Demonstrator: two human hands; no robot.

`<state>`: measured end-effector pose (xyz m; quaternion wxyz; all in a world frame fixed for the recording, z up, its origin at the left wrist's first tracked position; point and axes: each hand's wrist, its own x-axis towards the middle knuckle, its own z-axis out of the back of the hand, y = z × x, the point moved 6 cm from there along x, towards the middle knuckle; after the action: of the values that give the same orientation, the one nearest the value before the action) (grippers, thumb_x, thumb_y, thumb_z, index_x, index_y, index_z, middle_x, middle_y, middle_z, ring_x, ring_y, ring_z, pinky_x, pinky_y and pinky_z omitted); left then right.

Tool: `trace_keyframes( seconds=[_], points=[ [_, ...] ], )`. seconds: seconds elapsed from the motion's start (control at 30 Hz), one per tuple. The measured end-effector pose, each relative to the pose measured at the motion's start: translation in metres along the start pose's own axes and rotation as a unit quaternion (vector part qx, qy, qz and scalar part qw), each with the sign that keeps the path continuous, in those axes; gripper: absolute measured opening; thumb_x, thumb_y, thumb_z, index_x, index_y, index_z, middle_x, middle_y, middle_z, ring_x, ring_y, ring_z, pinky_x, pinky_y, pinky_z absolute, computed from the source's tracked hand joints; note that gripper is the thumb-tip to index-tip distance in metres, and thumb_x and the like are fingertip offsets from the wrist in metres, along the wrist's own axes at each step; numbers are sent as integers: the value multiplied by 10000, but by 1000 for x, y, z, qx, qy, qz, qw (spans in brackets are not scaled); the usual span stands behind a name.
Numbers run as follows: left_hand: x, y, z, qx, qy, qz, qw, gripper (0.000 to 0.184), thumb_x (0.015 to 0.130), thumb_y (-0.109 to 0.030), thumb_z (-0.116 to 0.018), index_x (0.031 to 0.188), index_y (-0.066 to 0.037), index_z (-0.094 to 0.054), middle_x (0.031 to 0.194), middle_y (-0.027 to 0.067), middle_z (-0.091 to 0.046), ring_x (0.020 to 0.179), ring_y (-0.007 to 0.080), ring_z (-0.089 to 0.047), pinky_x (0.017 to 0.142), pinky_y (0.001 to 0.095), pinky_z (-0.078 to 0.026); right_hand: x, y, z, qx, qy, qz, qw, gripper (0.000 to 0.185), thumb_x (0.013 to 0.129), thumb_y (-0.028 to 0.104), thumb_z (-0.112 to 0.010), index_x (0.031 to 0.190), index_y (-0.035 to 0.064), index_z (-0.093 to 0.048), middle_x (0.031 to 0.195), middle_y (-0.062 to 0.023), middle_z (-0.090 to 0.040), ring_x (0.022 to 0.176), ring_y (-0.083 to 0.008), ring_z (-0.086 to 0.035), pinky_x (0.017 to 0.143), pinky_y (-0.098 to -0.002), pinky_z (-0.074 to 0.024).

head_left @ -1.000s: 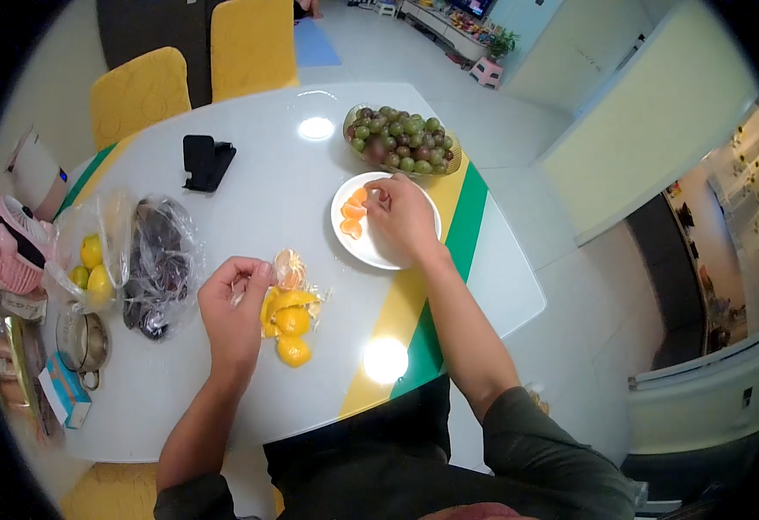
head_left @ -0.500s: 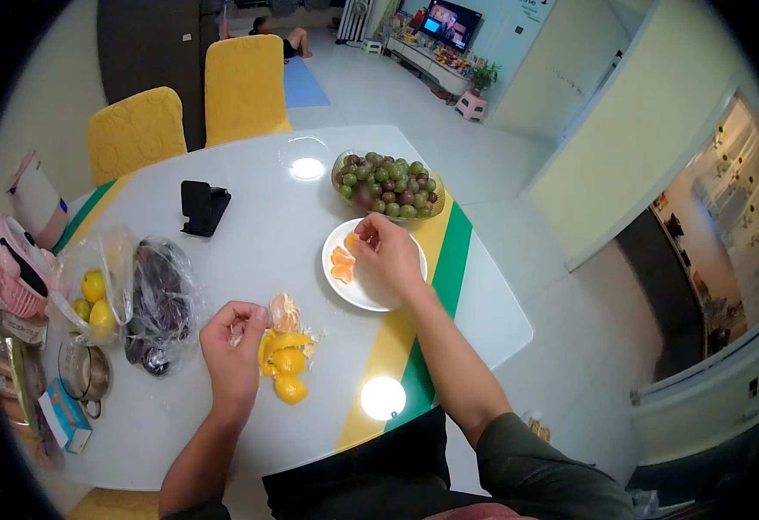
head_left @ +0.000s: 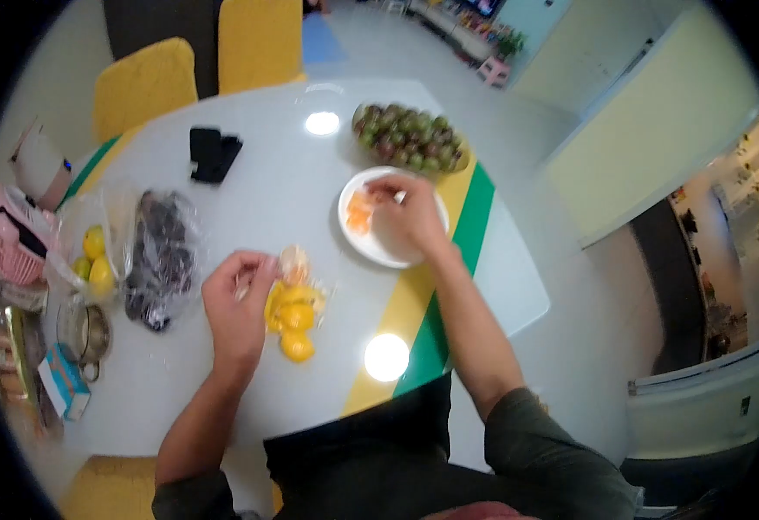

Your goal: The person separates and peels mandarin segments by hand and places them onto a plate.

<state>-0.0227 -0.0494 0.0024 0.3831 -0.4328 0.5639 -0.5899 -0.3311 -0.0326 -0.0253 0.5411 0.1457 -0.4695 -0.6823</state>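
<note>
White table (head_left: 275,191) with mandarin pieces under a busy hand

Beyond the table were two yellow chairs (head_left: 262,48) and a pale floor. Half a second earlier, more of the far room could be seen. Then the view dipped, so the table sat higher up and things looked a bit smudgy.

On the table, not much was new. The right hand (head_left: 410,212) was over the white plate (head_left: 371,250), just as before, with its fingertips by the mandarin pieces (head_left: 359,211). Its thumb and fingers were close together, but I could not tell if they pinched a piece. The pieces lay on the plate's left side, near the big heap of grapes (head_left: 410,134).

The left hand (head_left: 239,290) had also stayed by the peeled mandarin (head_left: 294,264), which was next to the yellow peel (head_left: 294,316). Its thumb and first finger were bent toward each other. I could not tell if they touched, or if something small was between them.

So the work seemed to be at about the same spot: some fruit on the plate, and the rest still beside its peel
</note>
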Motion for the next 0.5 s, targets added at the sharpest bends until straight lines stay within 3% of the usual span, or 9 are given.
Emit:
trace_keyframes(
  seconds=[0.03, 0.07, 0.1, 0.13, 0.23, 0.33, 0.5],
  points=[
    [-1, 2, 0, -5, 4, -3, 1000, 124, 988, -94, -653, 915, 6, -655, 836, 8, -652, 748, 55, -530, 703, 217, -411, -1, 7, 3, 17, 0, 2, 1000, 219, 853, -7, -703, 1068, -30, -735, 963, -137, -752, 884, -208, -692, 832, -336, -538],
    [0, 4, -1, -13, 9, -11, 1000, 116, 993, -107, -650, 919, -18, -652, 834, -5, -648, 668, 27, -457, 604, 203, -344, 0, 11, 4, 1, -11, 42, 999, 192, 875, -66, -657, 1043, -29, -741, 958, -71, -751, 862, -123, -676, 741, -272, -538],
    [2, 5, -2, -24, 14, -25, 999, 108, 999, -120, -646, 924, -42, -649, 833, -18, -644, 587, -1, -383, 506, 189, -276, 1, 9, 4, 16, -12, 19, 1000, 183, 901, -54, -653, 1058, -19, -740, 970, -68, -749, 865, -121, -687, 699, -268, -537],
    [1, 6, -1, -21, 13, -22, 999, 111, 999, -124, -646, 923, -43, -650, 833, -17, -644, 588, 0, -383, 506, 189, -276, 0, 11, 6, 27, -13, -3, 1000, 175, 927, -41, -648, 1073, -9, -739, 983, -65, -748, 868, -120, -699, 658, -264, -536],
    [2, 4, -2, -10, 12, -22, 1000, 123, 1000, -139, -648, 921, -44, -652, 832, -15, -646, 587, 1, -382, 505, 189, -275, -3, 19, 12, 59, -36, -38, 997, 165, 911, -30, -672, 1061, -27, -739, 945, -97, -751, 818, -156, -704, 736, -301, -549],
    [1, 2, -1, 6, 13, -24, 1000, 135, 1000, -154, -650, 922, -44, -653, 831, -13, -646, 583, 0, -381, 505, 188, -273, -5, 20, 17, 43, -39, -47, 997, 168, 915, -49, -656, 1059, -25, -738, 930, -92, -748, 803, -146, -703, 706, -296, -544],
    [2, 3, -1, -7, 13, -29, 999, 144, 1001, -163, -652, 921, -43, -655, 829, -16, -644, 580, 1, -374, 504, 188, -271, -13, 35, 20, -38, -12, -12, 999, 159, 829, 90, -807, 973, 38, -762, 947, -28, -731, 804, -103, -667, 670, -287, -499]
  ],
)
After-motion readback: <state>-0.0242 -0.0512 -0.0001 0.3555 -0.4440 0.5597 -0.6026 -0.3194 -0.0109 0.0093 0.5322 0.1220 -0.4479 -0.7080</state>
